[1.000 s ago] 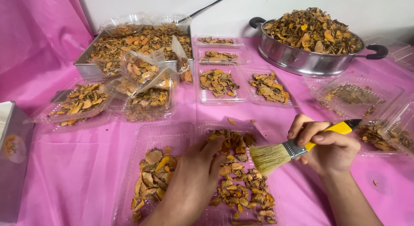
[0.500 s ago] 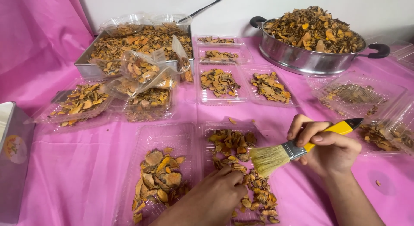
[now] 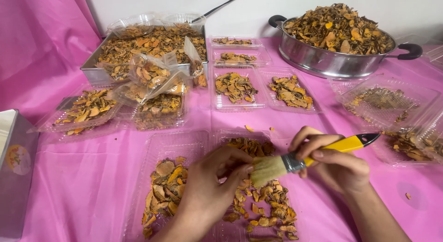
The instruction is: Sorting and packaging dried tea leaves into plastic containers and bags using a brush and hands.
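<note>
A yellow-handled brush (image 3: 307, 158) was gripped in the right hand (image 3: 334, 163), its pale bristles pressed against the fingertips of the left hand (image 3: 214, 179). The left hand's fingers were pinched together just at the bristles; whether a dried slice was held between them could not be told. Both hands were held above a clear double-compartment tray (image 3: 180, 142) on the pink-covered surface (image 3: 83, 177), with orange-brown dried slices (image 3: 263, 205) heaped in its right compartment and a smaller heap in the left one. Further back, several small clear trays of the same slices were laid out, a rectangular metal pan (image 3: 94, 73) stood at the left, and a round steel pot (image 3: 332, 62), piled high, stood at the right.
</note>
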